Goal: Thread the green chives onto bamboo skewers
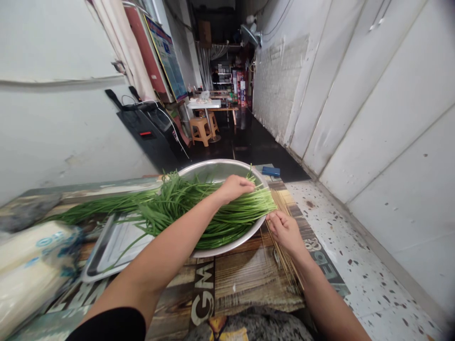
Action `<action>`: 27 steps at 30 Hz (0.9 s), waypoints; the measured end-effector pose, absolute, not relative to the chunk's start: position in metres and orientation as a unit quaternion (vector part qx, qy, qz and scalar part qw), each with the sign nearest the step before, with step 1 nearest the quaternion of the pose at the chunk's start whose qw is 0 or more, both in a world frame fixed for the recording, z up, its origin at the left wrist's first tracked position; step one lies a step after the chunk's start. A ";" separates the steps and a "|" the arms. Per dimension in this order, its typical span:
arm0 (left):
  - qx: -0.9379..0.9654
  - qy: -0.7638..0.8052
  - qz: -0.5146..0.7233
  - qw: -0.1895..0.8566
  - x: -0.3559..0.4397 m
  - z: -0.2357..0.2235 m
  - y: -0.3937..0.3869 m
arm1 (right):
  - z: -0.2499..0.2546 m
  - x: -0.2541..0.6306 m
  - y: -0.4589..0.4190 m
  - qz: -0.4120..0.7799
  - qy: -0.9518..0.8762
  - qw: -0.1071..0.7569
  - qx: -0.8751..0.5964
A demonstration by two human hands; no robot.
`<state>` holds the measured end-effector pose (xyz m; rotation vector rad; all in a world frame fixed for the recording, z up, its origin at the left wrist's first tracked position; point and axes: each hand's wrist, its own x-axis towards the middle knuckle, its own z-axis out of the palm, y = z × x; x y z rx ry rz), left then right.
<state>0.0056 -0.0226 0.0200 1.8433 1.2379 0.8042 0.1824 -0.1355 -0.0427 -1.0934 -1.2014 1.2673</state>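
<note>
A large bunch of garlic chives [227, 218] fills the wide metal basin [227, 252], pale cut ends to the right and green leaves spilling over the left rim. My left hand [234, 188] reaches over the basin, fingers closed on the upper chive stems near the pale ends. By the right rim, my right hand [284, 230] is pinched at the tips of the stems. What lies between its fingertips is too small to make out. Thin bamboo skewers [280, 204] lie on the table beside the basin, running under my right hand.
More chives [110, 203] stretch left across the table. A white-rimmed tray [93, 271] sits partly under the leaves, next to a plastic bag of pale contents [39, 265]. A small blue box [270, 171] lies beyond the basin. Stools [201, 130] and a white-topped table [203, 104] stand farther back.
</note>
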 end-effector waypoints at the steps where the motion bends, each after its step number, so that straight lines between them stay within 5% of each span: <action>1: 0.723 0.482 0.316 0.381 0.006 0.020 -0.023 | -0.043 0.182 -0.135 0.530 -0.498 0.515 -0.453; 27: 0.714 0.473 0.327 0.400 0.005 0.018 -0.021 | -0.041 0.182 -0.136 0.546 -0.490 0.516 -0.443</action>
